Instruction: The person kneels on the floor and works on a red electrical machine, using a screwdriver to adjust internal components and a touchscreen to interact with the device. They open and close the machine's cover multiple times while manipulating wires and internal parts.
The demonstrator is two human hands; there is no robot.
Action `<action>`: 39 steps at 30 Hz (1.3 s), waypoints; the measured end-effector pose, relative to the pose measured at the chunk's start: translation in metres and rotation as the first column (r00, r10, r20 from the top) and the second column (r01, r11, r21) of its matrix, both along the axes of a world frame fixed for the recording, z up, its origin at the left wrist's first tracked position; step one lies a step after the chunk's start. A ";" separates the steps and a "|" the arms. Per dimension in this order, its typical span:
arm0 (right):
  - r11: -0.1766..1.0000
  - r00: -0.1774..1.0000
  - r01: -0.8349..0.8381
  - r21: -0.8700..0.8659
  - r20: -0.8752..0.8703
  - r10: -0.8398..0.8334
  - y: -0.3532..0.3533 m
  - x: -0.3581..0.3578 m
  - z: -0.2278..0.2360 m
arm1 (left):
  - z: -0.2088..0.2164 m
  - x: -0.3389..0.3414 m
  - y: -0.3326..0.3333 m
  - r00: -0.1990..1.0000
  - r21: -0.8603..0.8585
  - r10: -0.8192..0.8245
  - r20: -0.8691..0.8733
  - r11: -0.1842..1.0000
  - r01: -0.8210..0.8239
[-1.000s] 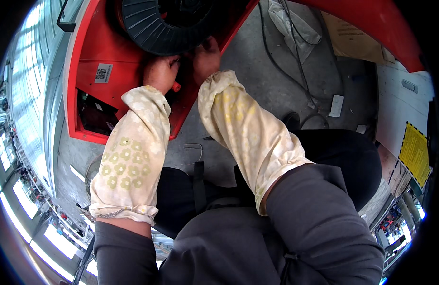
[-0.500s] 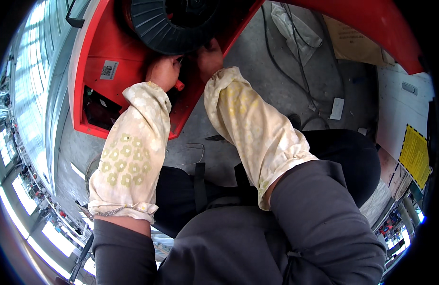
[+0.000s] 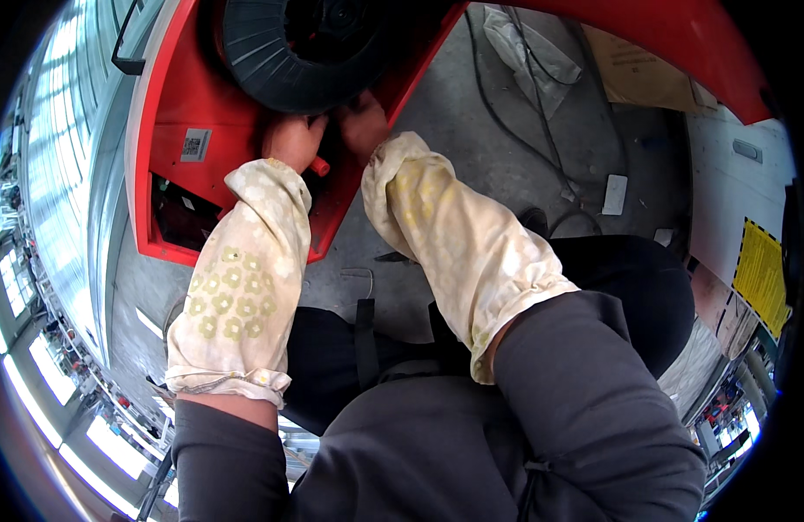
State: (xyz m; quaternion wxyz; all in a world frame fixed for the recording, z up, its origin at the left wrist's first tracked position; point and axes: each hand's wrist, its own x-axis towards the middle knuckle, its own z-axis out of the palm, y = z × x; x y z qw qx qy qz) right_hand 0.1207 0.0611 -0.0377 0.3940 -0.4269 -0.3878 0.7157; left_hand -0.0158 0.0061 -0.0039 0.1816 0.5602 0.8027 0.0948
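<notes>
A large black ribbed wheel-like part (image 3: 267,65) sits inside a red metal housing (image 3: 202,117) at the top of the view. Just below its near rim, my left hand (image 3: 295,141) is curled, its fingertips hidden beneath the rim. To its right my right hand (image 3: 364,130) is also closed, reaching in under the same rim. What the fingers grip is hidden in shadow. A short red cylindrical piece (image 3: 319,166) sticks out beside my left hand. Both forearms wear cream flowered sleeve covers.
On the grey floor to the right lie dark cables (image 3: 541,113), a whitish plastic bag (image 3: 528,52) and a white rectangular piece (image 3: 616,195). A cardboard box (image 3: 637,74) stands at the far right, near a white panel (image 3: 733,191). The housing has a rectangular opening (image 3: 180,217) at lower left.
The housing and wheel-like part have shifted slightly left and down in view. Both hands stay under the rim; my right hand sits a little farther left and lower.
</notes>
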 end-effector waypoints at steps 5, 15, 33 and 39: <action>1.000 0.996 0.007 -0.019 -0.090 -0.009 -0.001 -0.009 -0.035 | -0.001 0.007 0.011 0.994 -0.028 0.051 0.094 0.998 -0.048; 0.983 0.981 0.167 -0.073 -0.091 -0.174 0.005 -0.013 -0.024 | 0.023 -0.006 -0.011 0.968 0.085 0.017 0.252 0.996 -0.040; 0.967 0.989 -0.005 -0.253 -0.147 -0.034 0.002 -0.009 -0.009 | 0.074 0.006 -0.059 0.984 0.095 0.146 -0.106 0.986 -0.136; 0.989 0.984 0.149 -0.008 -0.100 -0.149 0.001 -0.024 -0.047 | 0.091 0.015 -0.060 0.965 0.054 0.208 -0.158 0.978 -0.202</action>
